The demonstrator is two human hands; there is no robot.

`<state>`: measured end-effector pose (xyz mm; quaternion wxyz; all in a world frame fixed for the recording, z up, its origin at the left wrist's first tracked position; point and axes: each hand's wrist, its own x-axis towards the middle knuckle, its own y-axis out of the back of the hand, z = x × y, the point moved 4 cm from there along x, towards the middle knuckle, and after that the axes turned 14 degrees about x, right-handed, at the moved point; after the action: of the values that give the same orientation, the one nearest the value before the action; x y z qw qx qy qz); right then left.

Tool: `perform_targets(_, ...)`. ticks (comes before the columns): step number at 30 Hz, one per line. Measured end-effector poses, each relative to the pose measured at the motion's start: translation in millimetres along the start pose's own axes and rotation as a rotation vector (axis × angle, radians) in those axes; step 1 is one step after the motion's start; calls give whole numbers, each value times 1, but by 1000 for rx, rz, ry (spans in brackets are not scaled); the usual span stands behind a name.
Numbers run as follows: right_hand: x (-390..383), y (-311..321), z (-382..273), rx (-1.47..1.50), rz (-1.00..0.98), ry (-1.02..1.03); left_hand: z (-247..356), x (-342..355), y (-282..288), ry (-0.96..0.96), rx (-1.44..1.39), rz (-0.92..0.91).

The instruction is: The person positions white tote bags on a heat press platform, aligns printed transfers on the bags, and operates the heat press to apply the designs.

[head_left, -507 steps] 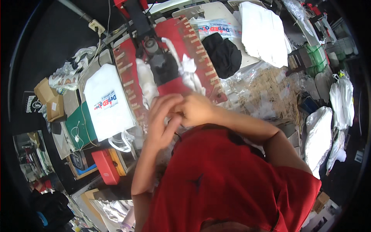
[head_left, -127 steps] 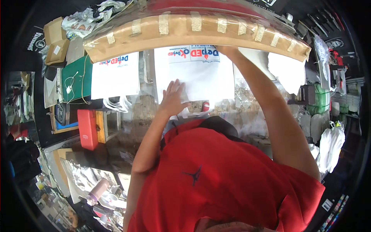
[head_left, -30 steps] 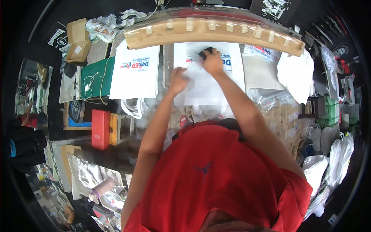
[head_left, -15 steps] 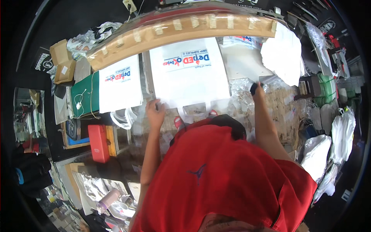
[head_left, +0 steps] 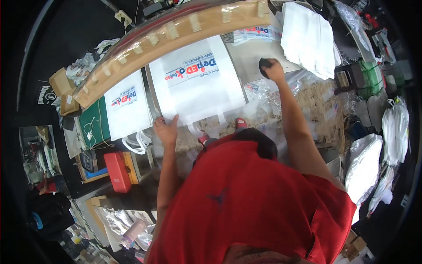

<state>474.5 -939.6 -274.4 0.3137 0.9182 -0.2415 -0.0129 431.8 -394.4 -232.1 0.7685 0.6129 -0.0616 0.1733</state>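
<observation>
A white tote bag (head_left: 193,97) with a blue and red print lies flat on a board in front of me, its handles hanging over the near edge. My left hand (head_left: 166,130) is at the bag's near left corner, thumb and fingers apart. My right hand (head_left: 275,71) is closed around a small black object (head_left: 264,67), whose kind I cannot make out. It is over the pale flat panel (head_left: 250,55) right of the bag. Another printed white tote bag (head_left: 127,108) lies to the left.
A long brown taped roll (head_left: 176,39) runs behind the bags. White folded cloth (head_left: 307,39) is stacked at the far right, above crumpled clear plastic (head_left: 299,81). A red case (head_left: 117,172) and a green board (head_left: 94,123) are on the left. White bags (head_left: 393,132) hang at the right.
My right hand has moved farther away with the black object, over the pale panel. My left hand stays by the bag's corner, its fingers now more spread. The view has shifted.
</observation>
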Motion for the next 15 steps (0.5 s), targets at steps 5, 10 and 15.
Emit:
perform_targets(5, 9, -3, 55, -246, -422, -359, -1, 2, -10, 5, -8, -27)
perform_targets(10, -63, -19, 37, -388, -1151, -233, -5, -11, -1, 17, 4, -34)
perform_targets(15, -44, -11, 20, 447, -774, -482, -4, -10, -5, 36, -143, 50)
